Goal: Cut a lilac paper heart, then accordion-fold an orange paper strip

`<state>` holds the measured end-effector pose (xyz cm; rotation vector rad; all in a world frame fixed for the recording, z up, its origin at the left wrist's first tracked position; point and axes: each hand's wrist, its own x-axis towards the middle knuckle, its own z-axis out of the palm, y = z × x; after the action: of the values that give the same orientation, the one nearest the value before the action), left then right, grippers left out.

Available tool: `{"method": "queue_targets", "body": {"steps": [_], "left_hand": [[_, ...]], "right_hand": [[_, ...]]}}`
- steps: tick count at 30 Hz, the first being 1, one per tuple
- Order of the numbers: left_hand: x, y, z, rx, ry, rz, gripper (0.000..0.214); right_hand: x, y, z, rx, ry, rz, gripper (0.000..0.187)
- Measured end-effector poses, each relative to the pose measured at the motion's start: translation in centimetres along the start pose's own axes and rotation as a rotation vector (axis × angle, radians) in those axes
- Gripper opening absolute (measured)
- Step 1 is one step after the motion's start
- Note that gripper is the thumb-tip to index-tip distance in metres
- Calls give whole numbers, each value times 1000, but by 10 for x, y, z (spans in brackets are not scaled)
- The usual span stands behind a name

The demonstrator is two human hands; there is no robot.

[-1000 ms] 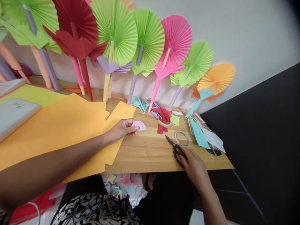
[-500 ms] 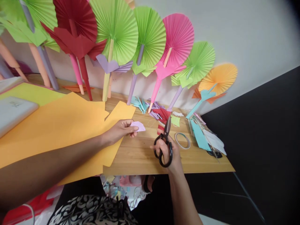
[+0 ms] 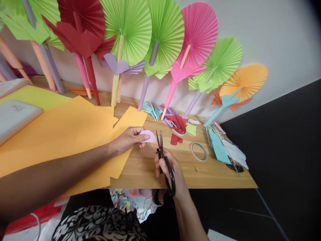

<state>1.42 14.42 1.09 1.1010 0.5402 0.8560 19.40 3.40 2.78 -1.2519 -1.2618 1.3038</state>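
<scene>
My left hand (image 3: 129, 139) pinches a small folded lilac paper piece (image 3: 148, 136) just above the wooden table (image 3: 215, 174). In my right hand (image 3: 170, 169) are black scissors (image 3: 164, 160), fingers through the handles. The blades point up and away, slightly apart, with their tips right beside the lilac piece's right edge. Large orange paper sheets (image 3: 62, 134) lie under my left forearm.
Pleated paper fans (image 3: 132, 30) in green, red, pink and orange lean against the wall at the back. Coloured paper scraps (image 3: 175, 122), a red cut-out (image 3: 176, 139), a tape roll (image 3: 198, 151) and teal and white offcuts (image 3: 223, 150) lie to the right. A white box (image 3: 15, 117) sits at far left.
My right hand picked the scissors up off the table at the right and carried them left to the lilac piece. My left hand has stayed put.
</scene>
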Motion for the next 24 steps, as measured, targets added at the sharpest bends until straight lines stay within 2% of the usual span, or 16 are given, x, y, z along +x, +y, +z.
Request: {"method": "queue_targets", "body": {"steps": [7,24], "left_hand": [[-1,0,-2,33,14,13,43],[-2,-1,-3,33,5,22,46]], "right_hand": [[0,2,13,8,12,27,70],[1,5,17,33,42,28,66]]}}
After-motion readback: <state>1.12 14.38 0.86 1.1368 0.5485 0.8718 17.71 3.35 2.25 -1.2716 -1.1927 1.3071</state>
